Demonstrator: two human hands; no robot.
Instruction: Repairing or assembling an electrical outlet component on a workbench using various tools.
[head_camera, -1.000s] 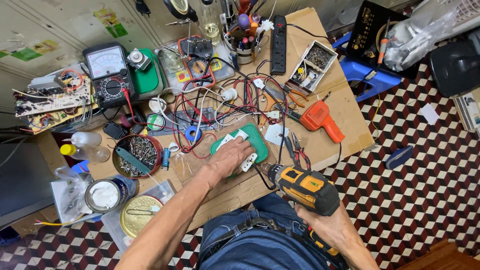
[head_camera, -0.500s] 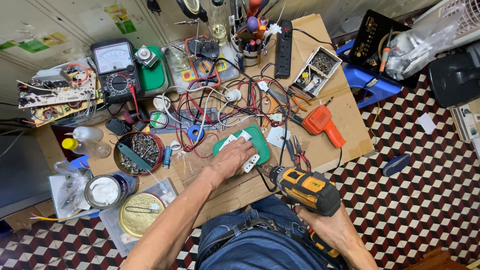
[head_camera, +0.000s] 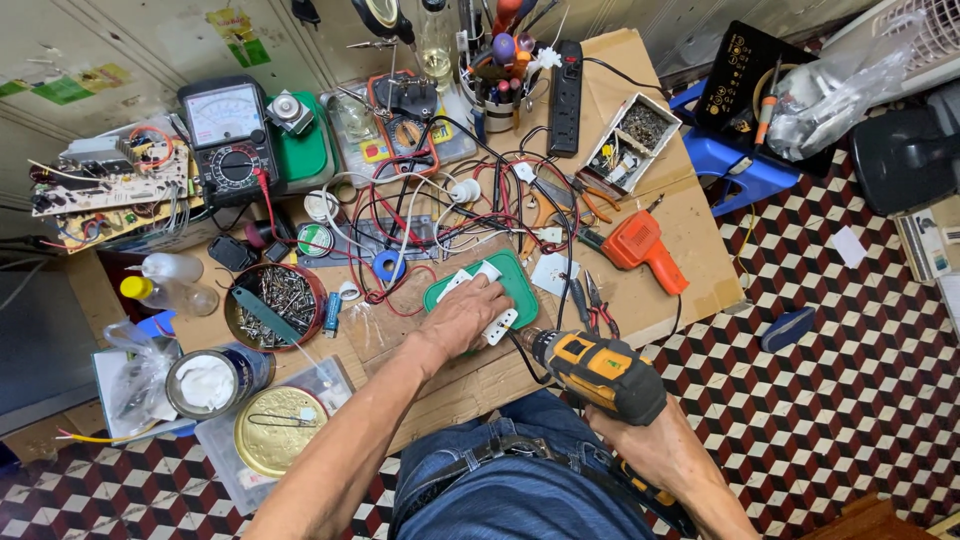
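Two hands are sharing the work at this crowded table (head_camera: 690, 215), and we are reading them from left to right. At the far left we are passing a bare circuit board (head_camera: 105, 185), an analogue multimeter (head_camera: 232, 135) and a round tin of screws (head_camera: 275, 303). Next comes our left hand (head_camera: 462, 318), lying flat with fingers spread, pressing down on a white plastic piece (head_camera: 492, 300) that is resting on a small green mat (head_camera: 512, 283) near the front edge. To the right, our right hand (head_camera: 650, 450) is closing tightly around the grip of a yellow and black cordless drill (head_camera: 598, 370), with its nose pointing toward the white piece but not quite touching it. Further right an orange corded drill (head_camera: 640, 245) is lying idle. We are judging this to be the lining-up step before driving or drilling; the next move seems to call for steadying the piece and bringing the bit squarely onto it. The bit tip itself is too small to make out.
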